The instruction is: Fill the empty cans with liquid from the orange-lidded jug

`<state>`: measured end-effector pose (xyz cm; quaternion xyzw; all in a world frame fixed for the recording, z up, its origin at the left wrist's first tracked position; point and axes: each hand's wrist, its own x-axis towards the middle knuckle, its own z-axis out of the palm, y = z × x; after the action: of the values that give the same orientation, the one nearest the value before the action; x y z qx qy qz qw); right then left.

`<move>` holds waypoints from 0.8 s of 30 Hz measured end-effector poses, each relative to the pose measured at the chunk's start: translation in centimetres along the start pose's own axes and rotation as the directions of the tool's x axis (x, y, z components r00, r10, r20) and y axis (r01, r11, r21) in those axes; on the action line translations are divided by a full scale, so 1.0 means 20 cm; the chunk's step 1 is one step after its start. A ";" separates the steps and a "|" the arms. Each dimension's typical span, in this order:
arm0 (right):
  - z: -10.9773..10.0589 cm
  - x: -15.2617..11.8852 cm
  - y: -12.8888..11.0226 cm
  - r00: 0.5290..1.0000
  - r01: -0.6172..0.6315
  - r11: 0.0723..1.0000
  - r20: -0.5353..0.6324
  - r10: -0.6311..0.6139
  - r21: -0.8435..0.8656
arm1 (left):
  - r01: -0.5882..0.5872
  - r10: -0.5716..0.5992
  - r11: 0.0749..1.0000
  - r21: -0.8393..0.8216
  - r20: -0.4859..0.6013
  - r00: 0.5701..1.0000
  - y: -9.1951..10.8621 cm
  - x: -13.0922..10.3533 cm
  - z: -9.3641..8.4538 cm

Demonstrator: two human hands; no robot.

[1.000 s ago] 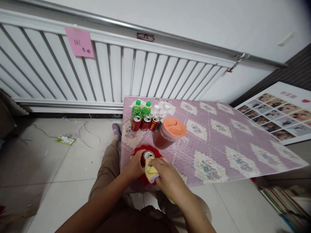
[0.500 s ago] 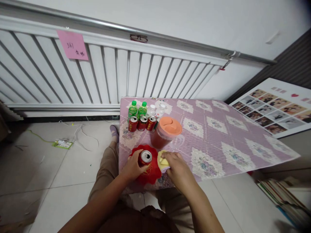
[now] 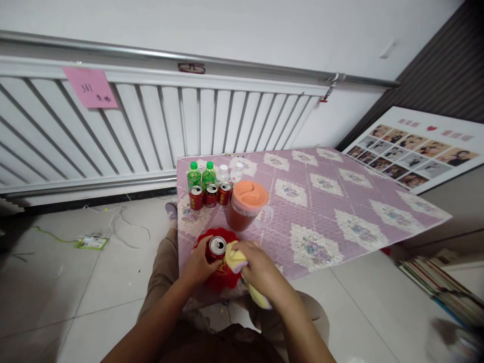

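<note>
My left hand (image 3: 199, 262) is wrapped round a red can (image 3: 217, 247) with an open top, over a red scalloped tray (image 3: 223, 280). My right hand (image 3: 257, 262) grips a yellow cloth (image 3: 236, 257), its front part close beside the can and a loose end hanging below the hand. Beyond the tray stands a pitcher (image 3: 242, 214) of reddish liquid with an orange lid. Left of the pitcher is a row of three red cans (image 3: 196, 198). Behind them stand two green-capped bottles (image 3: 194, 175) and two white-capped bottles (image 3: 223, 174).
A flowered pink cloth covers the table (image 3: 291, 217). Along its far side runs a white radiator (image 3: 196, 121) with a pink note (image 3: 91, 88). A photo board (image 3: 412, 148) leans at the right. On the floor at left lies a power strip (image 3: 92, 243) with cables.
The yellow cloth in my right hand has moved left towards the can, and its lower end now hangs down. My left hand still holds the can. The whole view has shifted slightly.
</note>
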<state>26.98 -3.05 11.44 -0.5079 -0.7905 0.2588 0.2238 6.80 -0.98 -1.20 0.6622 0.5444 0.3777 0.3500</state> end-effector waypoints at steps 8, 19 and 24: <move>-0.09 -0.08 0.27 0.926 -0.193 0.893 -0.226 0.303 0.407 | 0.026 -0.026 1.000 -0.006 0.000 1.000 0.00 0.00 0.00; 0.04 -0.15 0.70 0.871 -0.340 0.805 -0.160 0.464 0.485 | 0.041 -0.041 0.999 -0.023 -0.010 0.999 0.02 0.00 0.00; 0.10 -0.12 0.75 0.808 -0.333 0.909 -0.422 0.412 0.250 | 0.019 -0.019 1.000 -0.020 -0.019 1.000 0.02 0.00 0.00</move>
<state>37.02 -0.36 0.08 -0.6801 -0.5740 0.2321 0.3926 7.09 -1.04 -0.84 0.6496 0.5503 0.3863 0.3549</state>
